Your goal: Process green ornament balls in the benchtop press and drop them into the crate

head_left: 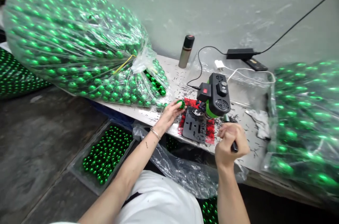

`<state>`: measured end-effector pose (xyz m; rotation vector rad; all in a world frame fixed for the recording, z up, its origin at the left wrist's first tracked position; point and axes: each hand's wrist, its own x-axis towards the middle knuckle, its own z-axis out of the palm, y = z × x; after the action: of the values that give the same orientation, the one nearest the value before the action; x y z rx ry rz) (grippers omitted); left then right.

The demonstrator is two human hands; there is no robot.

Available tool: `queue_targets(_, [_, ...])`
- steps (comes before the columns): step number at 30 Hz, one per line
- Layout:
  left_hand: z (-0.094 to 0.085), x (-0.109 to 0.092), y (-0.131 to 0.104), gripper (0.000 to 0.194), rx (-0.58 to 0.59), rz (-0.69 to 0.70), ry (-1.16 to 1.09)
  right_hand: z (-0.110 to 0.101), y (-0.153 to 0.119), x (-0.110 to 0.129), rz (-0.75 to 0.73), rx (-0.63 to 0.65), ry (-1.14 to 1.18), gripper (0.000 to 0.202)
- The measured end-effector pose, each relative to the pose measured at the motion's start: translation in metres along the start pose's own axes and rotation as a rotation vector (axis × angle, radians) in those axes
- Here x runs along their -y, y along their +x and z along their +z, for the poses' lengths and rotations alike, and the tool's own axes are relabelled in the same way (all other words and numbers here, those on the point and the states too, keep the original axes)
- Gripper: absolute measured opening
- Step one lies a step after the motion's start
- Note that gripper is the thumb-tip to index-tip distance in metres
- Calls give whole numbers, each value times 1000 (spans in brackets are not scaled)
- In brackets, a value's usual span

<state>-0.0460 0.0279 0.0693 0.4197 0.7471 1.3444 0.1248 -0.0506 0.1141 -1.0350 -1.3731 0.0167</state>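
Between the fingertips of my left hand point(171, 113) is a shiny green ball point(180, 104), held at the left side of a small black bench drill press point(218, 95). My right hand point(232, 143) is wrapped round the black-ended lever handle point(234, 146) at the machine's right. The machine's flat slotted base plate point(194, 128) rests on a red mat point(210, 132) strewn with dark shavings. The tool tip under the machine's head is too small to make out.
A huge clear bag of green balls point(79, 47) fills the table's left; another bag point(304, 121) stands right. Behind are a thermos flask point(186, 52) and a power adapter point(240, 53) with cables. A grey bin point(76, 173) of balls sits on the floor. Clear plastic point(180, 171) hangs in front.
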Motion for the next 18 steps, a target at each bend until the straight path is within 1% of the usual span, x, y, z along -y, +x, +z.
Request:
queue_targets(2, [1, 0, 0, 16, -1, 6, -24, 1, 1, -3, 0, -1, 7, 33])
queue_targets(3, [1, 0, 0, 17, -8, 7, -30, 1, 1, -4, 2, -22, 19, 26])
queue_targets(4, [0, 0, 0, 18, -20, 12, -34, 3, 1, -5, 3, -67, 30, 18])
queue_targets(5, [0, 0, 1, 19, -34, 23, -34, 4, 0, -6, 8, -141, 37, 17])
queue_targets(7, [-1, -1, 2, 20, -55, 53, -26, 9, -7, -5, 60, -310, 58, 33])
queue_targets(8, [-1, -1, 3, 20, -69, 70, -18, 11, -14, -2, 106, -362, 78, 35])
queue_targets(9, [-1, -1, 3, 21, -82, 85, -6, 13, -23, 2, 154, -368, 106, 32])
queue_targets(10, [0, -1, 4, 22, -97, 100, 8, 16, -35, 8, 201, -315, 146, 29])
queue_targets(11, [2, 0, 4, 23, -114, 119, 21, 19, -48, 16, 223, -235, 181, 29])
queue_targets(12, [4, 1, 3, 24, -133, 142, 32, 21, -62, 25, 201, -106, 209, 32])
queue_targets(14, [9, 4, 3, 25, -162, 191, 51, 29, -88, 45, 115, 95, 245, 41])
queue_targets(15, [12, 6, 3, 26, -173, 212, 58, 35, -99, 56, 59, 185, 249, 43])
queue_targets(16, [15, 7, 3, 27, -185, 229, 62, 40, -106, 65, -40, 288, 246, 43])
queue_targets(17, [17, 8, 3, 29, -193, 241, 64, 46, -112, 72, -180, 414, 240, 41])
queue_targets(18, [19, 9, 4, 30, -199, 250, 65, 52, -115, 76, -286, 524, 206, 38])
